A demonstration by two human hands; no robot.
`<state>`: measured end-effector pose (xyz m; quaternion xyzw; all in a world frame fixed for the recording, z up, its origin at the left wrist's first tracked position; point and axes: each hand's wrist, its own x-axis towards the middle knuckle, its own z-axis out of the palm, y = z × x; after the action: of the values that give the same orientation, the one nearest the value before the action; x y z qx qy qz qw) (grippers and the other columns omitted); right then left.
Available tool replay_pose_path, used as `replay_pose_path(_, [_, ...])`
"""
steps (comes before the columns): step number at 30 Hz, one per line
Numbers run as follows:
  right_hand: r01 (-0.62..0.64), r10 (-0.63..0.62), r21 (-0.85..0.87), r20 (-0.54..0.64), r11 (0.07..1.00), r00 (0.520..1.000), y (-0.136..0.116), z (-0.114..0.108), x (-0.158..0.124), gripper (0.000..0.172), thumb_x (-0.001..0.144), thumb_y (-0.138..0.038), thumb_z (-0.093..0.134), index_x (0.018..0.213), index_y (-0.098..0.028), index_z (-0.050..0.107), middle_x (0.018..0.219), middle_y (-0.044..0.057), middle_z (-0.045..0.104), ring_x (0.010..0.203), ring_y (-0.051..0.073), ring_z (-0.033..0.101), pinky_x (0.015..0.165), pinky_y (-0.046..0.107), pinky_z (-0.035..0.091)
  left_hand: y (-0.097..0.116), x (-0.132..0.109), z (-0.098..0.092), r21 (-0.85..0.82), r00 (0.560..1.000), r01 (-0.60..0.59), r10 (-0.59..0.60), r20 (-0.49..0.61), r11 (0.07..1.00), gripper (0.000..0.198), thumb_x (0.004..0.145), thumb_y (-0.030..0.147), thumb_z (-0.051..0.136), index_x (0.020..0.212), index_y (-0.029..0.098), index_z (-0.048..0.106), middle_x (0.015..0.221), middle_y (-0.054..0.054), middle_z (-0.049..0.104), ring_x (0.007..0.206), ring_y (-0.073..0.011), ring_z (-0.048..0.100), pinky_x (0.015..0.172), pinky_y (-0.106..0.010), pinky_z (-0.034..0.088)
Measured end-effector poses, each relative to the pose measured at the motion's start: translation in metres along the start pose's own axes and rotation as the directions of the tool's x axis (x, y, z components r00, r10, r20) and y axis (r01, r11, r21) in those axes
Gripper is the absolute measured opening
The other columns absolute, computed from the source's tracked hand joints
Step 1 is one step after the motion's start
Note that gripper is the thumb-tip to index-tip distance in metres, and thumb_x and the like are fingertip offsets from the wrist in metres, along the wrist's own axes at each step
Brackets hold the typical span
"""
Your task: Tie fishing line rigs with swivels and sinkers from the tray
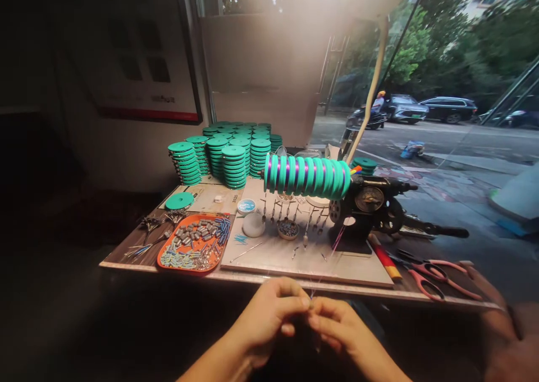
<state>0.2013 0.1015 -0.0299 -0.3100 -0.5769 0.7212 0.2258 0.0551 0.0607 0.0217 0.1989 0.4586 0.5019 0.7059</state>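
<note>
My left hand (pixel 269 314) and my right hand (pixel 337 326) meet below the table's front edge, fingertips pinched together on a thin, nearly invisible line (pixel 326 264) that runs up toward a black winding machine (pixel 370 205). A row of teal spools (pixel 307 175) with purple line sits on the machine's axle. Whatever small piece sits between my fingertips is too tiny to make out.
Stacks of teal spools (pixel 229 154) stand at the back. An orange tray (pixel 191 246) of small metal and blue parts sits front left, small dishes (pixel 288 228) mid-table, red scissors (pixel 433 275) on the right. Another person's hand (pixel 501 331) shows at the far right.
</note>
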Motion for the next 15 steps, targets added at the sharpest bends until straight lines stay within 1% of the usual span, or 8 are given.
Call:
replay_pose_path(2, [0.18,-0.186,-0.263,0.005,0.948,0.983,-0.005,0.007,-0.007,0.024,0.076,-0.032,0.057,0.061,-0.016,0.051,0.058,-0.002,0.047,0.055,0.01,0.046,0.053,0.02,0.036,0.0,-0.001,-0.001,0.28,0.96,-0.255,0.278,-0.042,0.925,0.015,0.063,0.003,0.062,0.054,0.012,0.053,0.063,0.001,0.045,0.055,-0.0061,0.041,0.046,-0.012,0.031])
replay_pose_path(3, [0.307,-0.319,-0.434,0.046,0.847,0.947,-0.011,0.011,-0.01,0.02,0.077,-0.026,0.055,0.06,-0.015,0.053,0.06,-0.001,0.05,0.057,0.01,0.048,0.055,0.019,0.037,-0.001,-0.001,-0.002,0.472,0.893,-0.393,0.449,-0.008,0.789,0.015,0.065,0.002,0.059,0.055,0.012,0.054,0.069,0.0,0.045,0.061,-0.0077,0.044,0.054,-0.014,0.036])
replay_pose_path(5, [0.497,-0.495,-0.643,0.204,0.583,0.845,-0.031,0.017,-0.016,0.015,0.077,-0.014,0.05,0.065,-0.015,0.058,0.065,0.002,0.056,0.059,0.01,0.051,0.055,0.017,0.039,-0.007,-0.002,-0.007,0.77,0.699,-0.538,0.692,0.181,0.342,0.015,0.071,0.002,0.051,0.063,0.013,0.056,0.08,-0.004,0.047,0.072,-0.0119,0.049,0.065,-0.021,0.041])
replay_pose_path(7, [0.558,-0.523,-0.668,0.285,0.493,0.803,-0.057,0.021,-0.012,0.016,0.077,-0.011,0.047,0.07,-0.015,0.061,0.068,0.003,0.06,0.061,0.01,0.053,0.056,0.017,0.04,-0.015,-0.001,-0.014,0.848,0.534,-0.529,0.77,0.349,-0.017,0.018,0.076,0.002,0.044,0.072,0.014,0.056,0.084,-0.007,0.048,0.07,-0.0141,0.052,0.063,-0.025,0.044])
replay_pose_path(10, [0.358,-0.364,-0.585,0.113,0.728,0.924,-0.095,0.025,0.016,0.014,0.076,-0.018,0.051,0.067,-0.015,0.06,0.065,0.001,0.06,0.064,0.011,0.053,0.06,0.019,0.04,-0.024,0.003,-0.024,0.828,0.262,-0.448,0.837,0.481,-0.336,0.02,0.076,0.001,0.043,0.084,0.012,0.058,0.087,-0.011,0.053,0.071,-0.0163,0.056,0.061,-0.024,0.048])
replay_pose_path(12, [0.198,-0.176,-0.506,0.092,0.84,0.98,-0.112,0.029,0.044,0.012,0.072,-0.018,0.054,0.061,-0.014,0.057,0.056,-0.001,0.054,0.056,0.01,0.048,0.053,0.019,0.038,-0.024,0.006,-0.028,0.8,0.121,-0.377,0.831,0.542,-0.467,0.024,0.075,-0.001,0.045,0.092,0.011,0.057,0.091,-0.014,0.056,0.078,-0.0188,0.058,0.065,-0.025,0.049])
replay_pose_path(14, [0.137,-0.07,-0.495,0.152,0.858,0.986,-0.12,0.033,0.069,0.011,0.068,-0.016,0.056,0.057,-0.013,0.054,0.05,-0.003,0.05,0.047,0.008,0.043,0.046,0.019,0.035,-0.02,0.005,-0.028,0.774,0.086,-0.355,0.806,0.586,-0.525,0.026,0.074,-0.002,0.045,0.094,0.01,0.058,0.089,-0.014,0.06,0.078,-0.02,0.058,0.065,-0.026,0.048])
replay_pose_path(15, [0.136,-0.051,-0.508,0.177,0.851,0.983,-0.12,0.035,0.076,0.012,0.067,-0.015,0.056,0.055,-0.012,0.054,0.048,-0.003,0.049,0.045,0.008,0.041,0.044,0.019,0.034,-0.017,0.005,-0.027,0.764,0.106,-0.384,0.798,0.594,-0.518,0.026,0.074,-0.002,0.044,0.093,0.01,0.059,0.085,-0.013,0.061,0.074,-0.0197,0.058,0.063,-0.027,0.048])
